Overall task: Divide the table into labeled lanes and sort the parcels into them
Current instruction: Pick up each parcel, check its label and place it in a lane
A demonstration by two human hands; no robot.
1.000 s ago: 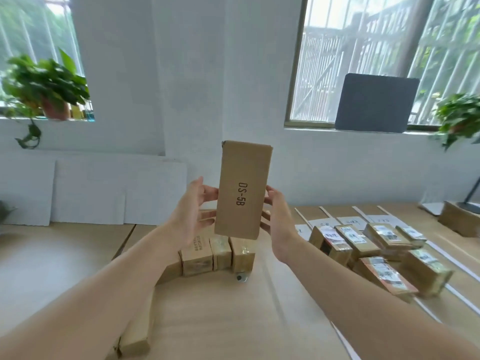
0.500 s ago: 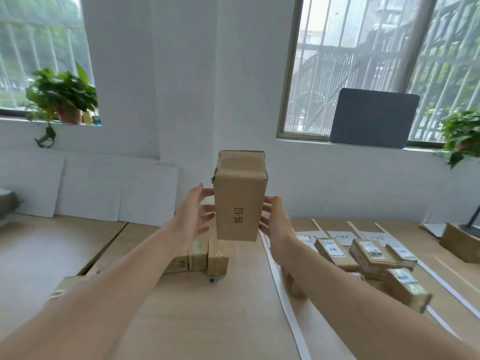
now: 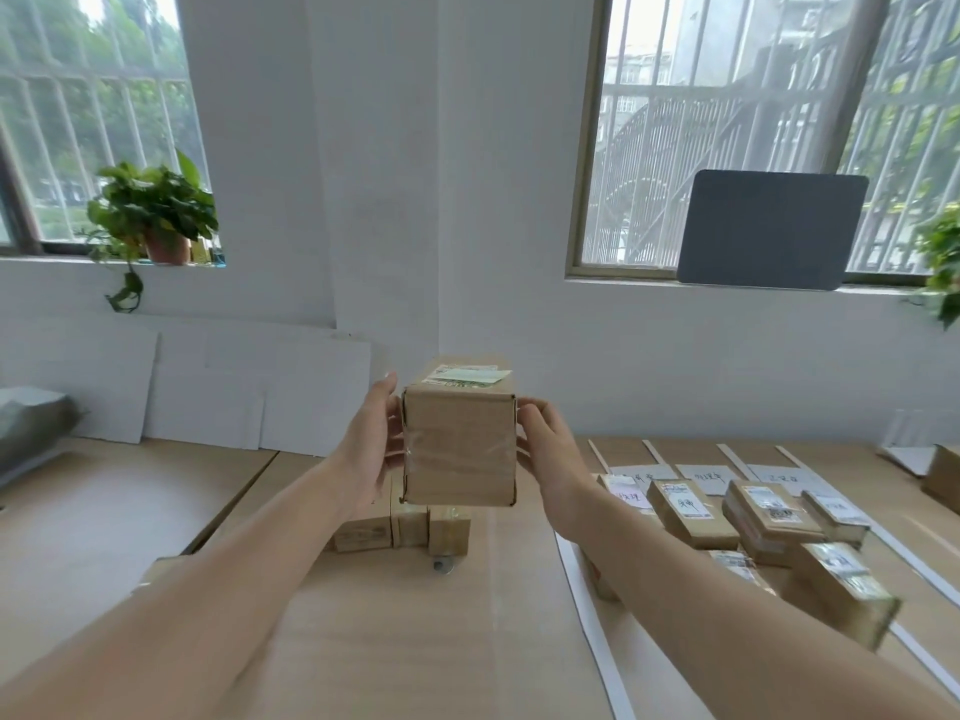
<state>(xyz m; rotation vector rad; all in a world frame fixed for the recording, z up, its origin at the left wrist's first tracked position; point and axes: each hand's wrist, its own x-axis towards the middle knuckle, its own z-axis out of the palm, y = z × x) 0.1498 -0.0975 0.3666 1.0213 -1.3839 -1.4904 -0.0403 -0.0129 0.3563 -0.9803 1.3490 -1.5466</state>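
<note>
Both hands, left (image 3: 370, 449) and right (image 3: 551, 462), pressed a taped box (image 3: 459, 449) between them above a wooden worktop (image 3: 395, 641). White strips (image 3: 592, 636) marked lanes beneath barred windows (image 3: 727, 127).

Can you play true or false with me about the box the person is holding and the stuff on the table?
1. Both hands hold the box up off the table. True: the left hand and right hand press its two sides.
2. The box has no sticker on it. False: a label sits on its top face.
3. White strips lie on the table. True.
4. The parcels on the right are stacked in one tall tower. False: they lie spread out between the strips.
5. A plant stands on the left windowsill. True.
</note>
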